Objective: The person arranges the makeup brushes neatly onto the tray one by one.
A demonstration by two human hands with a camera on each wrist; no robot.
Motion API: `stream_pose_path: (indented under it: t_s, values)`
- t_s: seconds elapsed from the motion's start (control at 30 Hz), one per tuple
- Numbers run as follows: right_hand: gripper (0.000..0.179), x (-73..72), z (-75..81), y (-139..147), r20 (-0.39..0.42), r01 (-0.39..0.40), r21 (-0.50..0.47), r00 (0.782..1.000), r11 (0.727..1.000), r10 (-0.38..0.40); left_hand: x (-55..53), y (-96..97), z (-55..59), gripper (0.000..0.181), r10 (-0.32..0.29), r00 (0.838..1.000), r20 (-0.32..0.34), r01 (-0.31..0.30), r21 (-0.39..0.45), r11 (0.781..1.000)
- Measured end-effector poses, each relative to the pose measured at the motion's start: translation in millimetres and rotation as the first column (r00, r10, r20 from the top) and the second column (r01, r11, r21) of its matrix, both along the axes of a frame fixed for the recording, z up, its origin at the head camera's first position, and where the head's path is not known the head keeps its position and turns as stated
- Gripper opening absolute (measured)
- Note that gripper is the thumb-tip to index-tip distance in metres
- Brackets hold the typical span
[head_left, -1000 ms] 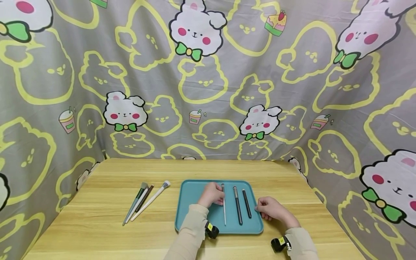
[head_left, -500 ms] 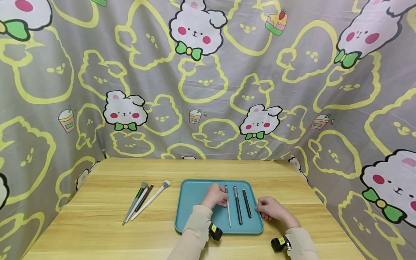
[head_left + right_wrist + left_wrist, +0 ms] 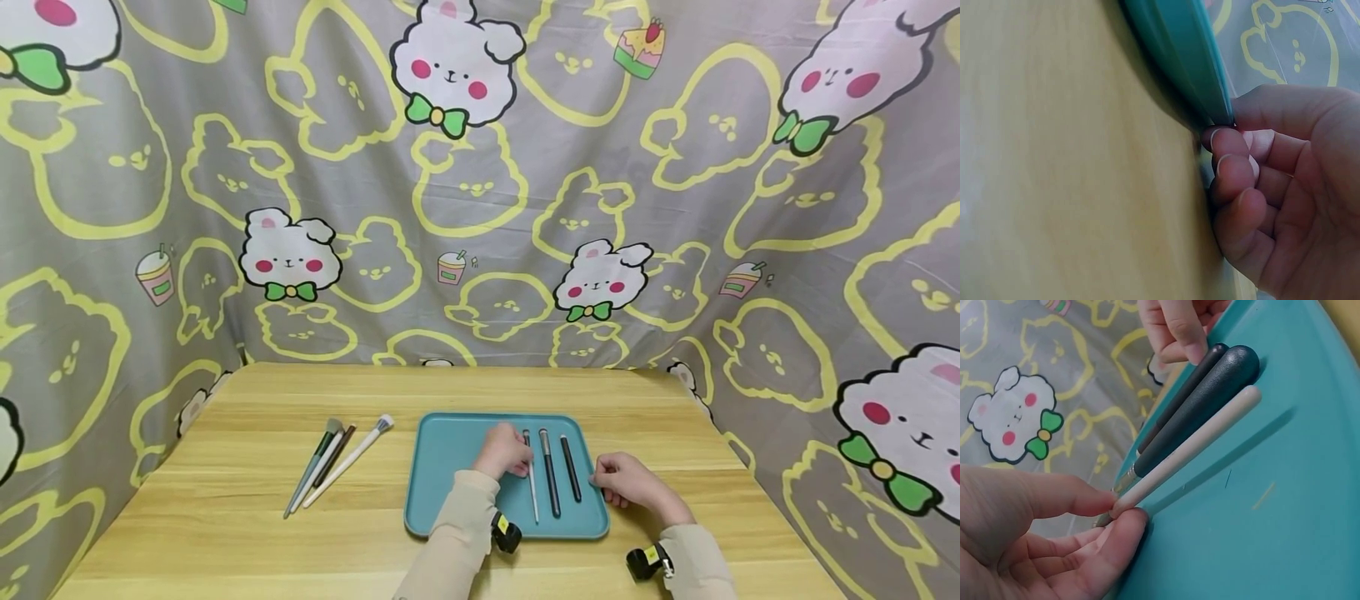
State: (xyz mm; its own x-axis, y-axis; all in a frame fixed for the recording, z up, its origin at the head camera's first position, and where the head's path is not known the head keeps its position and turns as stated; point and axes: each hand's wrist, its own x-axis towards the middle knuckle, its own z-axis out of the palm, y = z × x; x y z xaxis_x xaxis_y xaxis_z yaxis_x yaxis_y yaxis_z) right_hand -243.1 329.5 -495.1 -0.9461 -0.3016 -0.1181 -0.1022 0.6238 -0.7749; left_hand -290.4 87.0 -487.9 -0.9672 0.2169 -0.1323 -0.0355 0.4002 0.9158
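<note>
My left hand pinches a slim makeup brush with a white handle between thumb and fingertips, close over the teal tray. In the left wrist view the handle slants up and casts a shadow on the tray. Two dark-handled makeup brushes lie just to its right: a thicker one and a thinner one. At the tray's right edge my right hand grips the rim, thumb on top and curled fingers beneath, as the right wrist view shows.
Left of the tray, several more makeup brushes lie on the wooden table: a white one with a fluffy head, a brown-handled one and a green-grey one among them. A patterned curtain surrounds the table's back and sides.
My left hand has moved a little to the right with the white-handled brush, bringing it nearer the two dark brushes. The right hand keeps its place on the tray's rim.
</note>
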Motion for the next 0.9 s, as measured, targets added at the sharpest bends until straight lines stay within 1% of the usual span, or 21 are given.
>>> stream_pose_path:
  t_s: [0.07, 0.1, 0.2, 0.3, 0.4, 0.53, 0.9]
  values:
    - [0.025, 0.0, 0.7, -0.2, 0.001, -0.001, 0.000, 1.000, 1.000, 0.001, -0.9, 1.5, 0.3, 0.048, 0.003, 1.000, -0.005, -0.003, -0.022, 1.000]
    - [0.025, -0.1, 0.8, -0.2, 0.001, -0.002, -0.001, 1.000, 1.000, 0.002, -0.4, 2.1, 2.1, 0.048, 0.006, 1.000, -0.003, -0.006, -0.040, 0.999]
    - [0.025, 0.1, 0.8, 0.0, -0.001, -0.006, 0.001, 1.000, 1.000, 0.006, 1.4, 3.9, 5.3, 0.046, 0.010, 1.000, -0.022, -0.012, -0.087, 0.996]
    - [0.025, 0.6, 0.7, 0.3, -0.004, -0.011, 0.002, 1.000, 1.000, 0.011, 3.5, 5.4, 7.3, 0.039, 0.008, 0.999, -0.051, -0.014, -0.133, 0.991]
    - [0.025, 1.0, 1.2, -0.1, -0.002, -0.013, 0.001, 1.000, 1.000, 0.013, 3.4, 6.3, 6.2, 0.029, 0.005, 0.997, -0.076, -0.017, -0.158, 0.987]
    - [0.025, 1.2, 1.2, 0.2, 0.000, -0.011, -0.002, 1.000, 1.000, 0.011, 3.0, 7.0, 5.6, 0.023, 0.001, 0.997, -0.083, -0.016, -0.173, 0.985]
    - [0.025, 0.1, -0.5, 0.5, -0.002, -0.012, -0.003, 1.000, 1.000, 0.012, 2.4, 6.7, 1.9, 0.022, -0.001, 0.996, -0.092, -0.017, -0.195, 0.981]
